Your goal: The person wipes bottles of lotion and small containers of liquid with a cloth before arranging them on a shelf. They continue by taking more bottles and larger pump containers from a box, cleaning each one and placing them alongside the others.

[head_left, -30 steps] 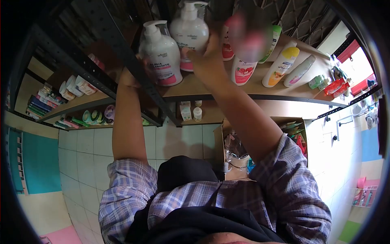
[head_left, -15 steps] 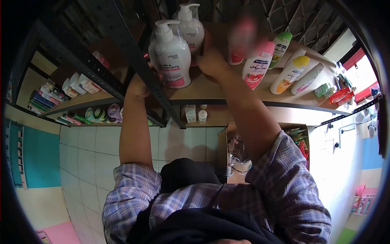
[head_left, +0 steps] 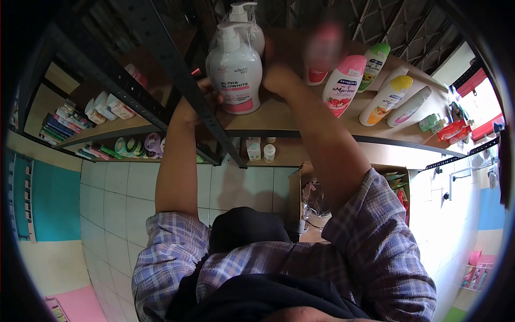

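A white pump bottle with a pink lower label, wrapped in clear plastic, stands near the front of the shelf. My left hand reaches behind the metal post, its fingers curled against the bottle's lower left side. Directly behind is a second pump bottle, partly covered by the first. My right hand is to the right of both bottles, dim and bent at the wrist; its fingers are hidden in shadow by the rear bottle. A small pinkish-red item shows above my left hand.
To the right stand a pink-capped bottle, a green one, a yellow-capped one and a white one. A black metal post rises by my left hand. An open carton sits below.
The front pump bottle has shifted slightly right, and the rear one has moved left, more behind it. My left hand has moved right with the front bottle; its fingertips now show at its side.
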